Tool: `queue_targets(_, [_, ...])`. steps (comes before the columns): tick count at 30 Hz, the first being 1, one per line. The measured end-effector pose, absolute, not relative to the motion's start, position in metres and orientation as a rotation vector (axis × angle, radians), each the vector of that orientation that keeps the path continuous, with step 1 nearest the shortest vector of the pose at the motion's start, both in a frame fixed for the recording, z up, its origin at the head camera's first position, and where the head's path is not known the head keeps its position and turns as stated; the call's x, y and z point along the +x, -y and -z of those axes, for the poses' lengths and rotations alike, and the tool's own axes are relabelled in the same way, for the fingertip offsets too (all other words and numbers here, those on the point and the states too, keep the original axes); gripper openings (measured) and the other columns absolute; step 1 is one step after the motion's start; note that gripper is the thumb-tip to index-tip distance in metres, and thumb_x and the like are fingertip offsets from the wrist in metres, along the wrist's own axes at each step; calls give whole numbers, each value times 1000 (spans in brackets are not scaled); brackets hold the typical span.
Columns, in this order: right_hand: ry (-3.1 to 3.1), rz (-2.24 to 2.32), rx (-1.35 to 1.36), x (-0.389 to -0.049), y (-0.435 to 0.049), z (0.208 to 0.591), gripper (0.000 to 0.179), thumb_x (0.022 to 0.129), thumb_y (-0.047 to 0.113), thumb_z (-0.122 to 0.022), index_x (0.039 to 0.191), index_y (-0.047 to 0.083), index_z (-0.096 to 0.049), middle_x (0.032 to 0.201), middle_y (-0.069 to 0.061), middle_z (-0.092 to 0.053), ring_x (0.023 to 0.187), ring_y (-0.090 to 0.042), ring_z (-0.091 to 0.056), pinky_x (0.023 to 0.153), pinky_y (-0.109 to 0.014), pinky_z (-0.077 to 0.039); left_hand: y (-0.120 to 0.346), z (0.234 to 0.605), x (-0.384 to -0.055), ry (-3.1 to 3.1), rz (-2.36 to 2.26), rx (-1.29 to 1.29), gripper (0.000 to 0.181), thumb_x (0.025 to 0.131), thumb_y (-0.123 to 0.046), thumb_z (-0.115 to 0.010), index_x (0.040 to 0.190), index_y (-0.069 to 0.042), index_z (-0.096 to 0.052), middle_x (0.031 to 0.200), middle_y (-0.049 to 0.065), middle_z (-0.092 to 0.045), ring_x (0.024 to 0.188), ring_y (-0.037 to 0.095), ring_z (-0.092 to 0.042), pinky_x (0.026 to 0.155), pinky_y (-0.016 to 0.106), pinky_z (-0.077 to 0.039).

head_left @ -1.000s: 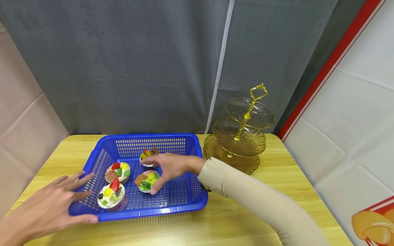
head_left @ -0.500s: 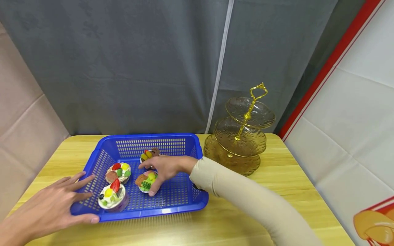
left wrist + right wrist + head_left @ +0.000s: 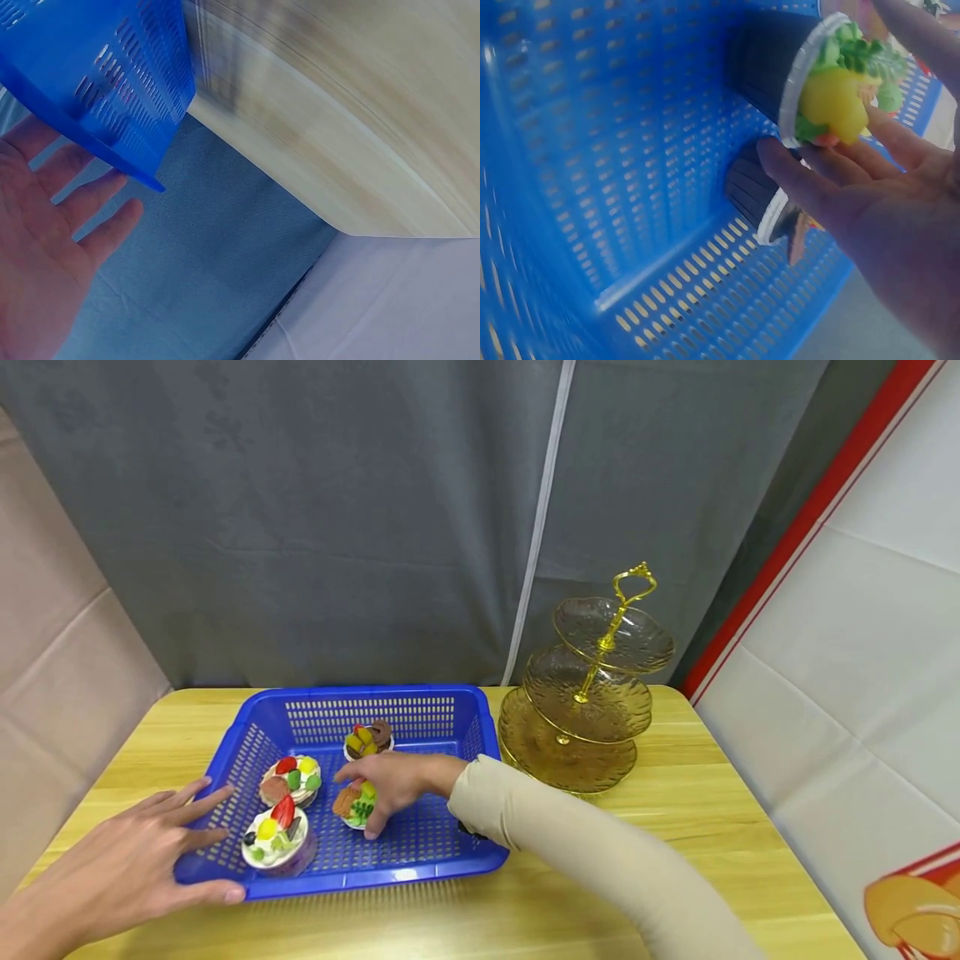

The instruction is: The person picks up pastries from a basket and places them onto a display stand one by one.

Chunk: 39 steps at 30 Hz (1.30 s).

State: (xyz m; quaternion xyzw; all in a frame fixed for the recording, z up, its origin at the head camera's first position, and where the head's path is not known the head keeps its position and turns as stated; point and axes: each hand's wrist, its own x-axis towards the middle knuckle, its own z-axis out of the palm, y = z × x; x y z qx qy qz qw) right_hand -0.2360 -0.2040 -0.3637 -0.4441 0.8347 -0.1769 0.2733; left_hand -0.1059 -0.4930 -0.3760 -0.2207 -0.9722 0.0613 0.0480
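A blue plastic basket [image 3: 360, 880] stands on the table with several toy cupcakes in it. My left hand [image 3: 142, 860] rests on its left rim, fingers straight and spread; the left wrist view shows the fingers [image 3: 90, 199] just under the rim's edge. My right hand [image 3: 401, 781] is down in the basket, above a cupcake [image 3: 836, 97] with green leaves, yellow fruit and a biscuit. Thumb and fingers are spread to either side of its topping. Behind it sits a dark-cupped cupcake with a chocolate ring [image 3: 381, 731]. Two cream-topped ones [image 3: 292, 783] stand near the left wall.
A three-tier cake stand [image 3: 566, 760] of amber-tinted plates with a gold handle [image 3: 633, 583] stands right of the basket. A grey curtain [image 3: 337, 527] hangs behind the wooden table [image 3: 675, 827]. A pale panel with red stripes [image 3: 847, 693] borders the right side.
My right hand has moved slightly towards me and lower, closer over the leaf-topped cupcake, uncovering more of the one behind. The left hand stays on the rim.
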Motion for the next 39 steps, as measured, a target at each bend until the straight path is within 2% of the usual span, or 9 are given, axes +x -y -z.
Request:
queue_targets(13, [-2312, 454, -1193, -237, 205, 377, 86, 71, 9, -90, 146, 15, -48, 132, -1, -61, 119, -8, -54, 102, -18, -38, 492, 378, -106, 2961, -164, -646, 76, 69, -83, -62, 96, -15, -81, 135, 22, -60, 121, 59, -50, 94, 69, -42])
queue_targets(23, [-2344, 506, -1242, -238, 209, 384, 68, 70, 12, -91, 130, 11, -58, 108, 3, -63, 91, -3, -56, 82, -12, -44, 491, 376, -107, 2992, -169, -608, 77, 69, -82, -63, 99, -13, -80, 137, 21, -58, 125, 58, -46, 94, 69, -42])
queue_targets(39, [-2385, 536, -1273, -235, 213, 389, 69, 69, 18, -92, 131, 9, -62, 108, 4, -68, 86, 0, -56, 78, -9, -43, 491, 377, -106, 3041, -180, -566, 76, 71, -82, -62, 101, -14, -80, 139, 21, -57, 126, 58, -45, 92, 71, -42])
